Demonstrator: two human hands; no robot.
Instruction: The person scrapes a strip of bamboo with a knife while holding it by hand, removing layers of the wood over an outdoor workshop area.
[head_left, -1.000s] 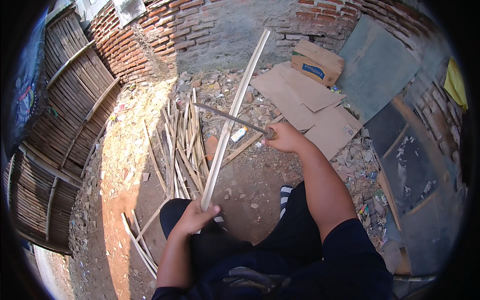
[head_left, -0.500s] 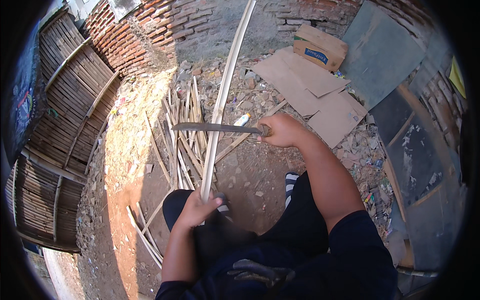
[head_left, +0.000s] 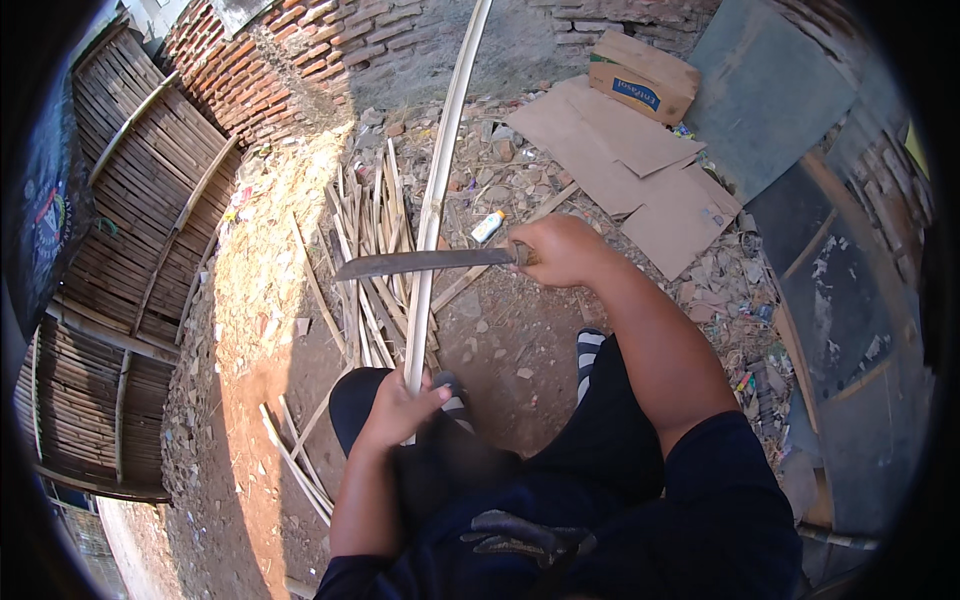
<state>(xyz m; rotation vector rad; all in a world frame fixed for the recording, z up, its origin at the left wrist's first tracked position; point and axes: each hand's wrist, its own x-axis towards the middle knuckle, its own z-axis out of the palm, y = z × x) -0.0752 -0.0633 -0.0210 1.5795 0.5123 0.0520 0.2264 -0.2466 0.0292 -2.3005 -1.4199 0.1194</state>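
My left hand [head_left: 398, 408] is closed around the near end of a long, pale split bamboo strip [head_left: 438, 185], close to my left knee. The strip slants up and away toward the brick wall. In my right hand [head_left: 560, 250] is the handle of a machete [head_left: 425, 262], gripped in closed fingers. Its dark blade points left and lies across the strip at about mid-length; whether the edge bites into it I cannot tell. Below and left of the blade, a pile of split bamboo strips [head_left: 372, 215] rests on the ground.
A few more strips [head_left: 295, 465] lie left of my knee. A small white bottle [head_left: 488, 226] is on the dirt beyond the blade. Flattened cardboard [head_left: 600, 140] and a cardboard box [head_left: 643, 78] sit at the far right. Bamboo slat panels [head_left: 150, 170] stand on the left.
The machete's blade has tilted, its tip now lower and a little further left and its flat side showing more. The strip leans slightly less to the right. Both grips stay the same.
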